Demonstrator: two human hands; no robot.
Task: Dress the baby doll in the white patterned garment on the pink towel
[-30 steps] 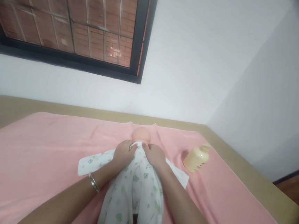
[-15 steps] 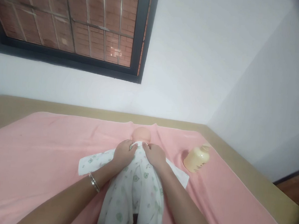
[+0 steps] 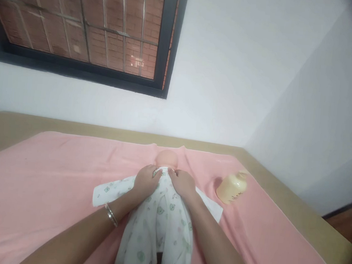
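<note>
A baby doll lies on a pink blanket, its bald head pointing away from me. White baby clothes with a green print cover its body, sleeves spread to both sides and legs reaching toward me. My left hand is closed around the left side of the clothes just below the neck, thumb at the collar. Opposite it, my right hand grips the other side the same way. Most of the fingers are hidden beneath the hands. My left wrist wears a silver bracelet.
To the right of the doll a cream-yellow bottle with a pump-like top stands on the blanket. A tan surface edge runs along the white wall. A dark-framed barred window is at the upper left.
</note>
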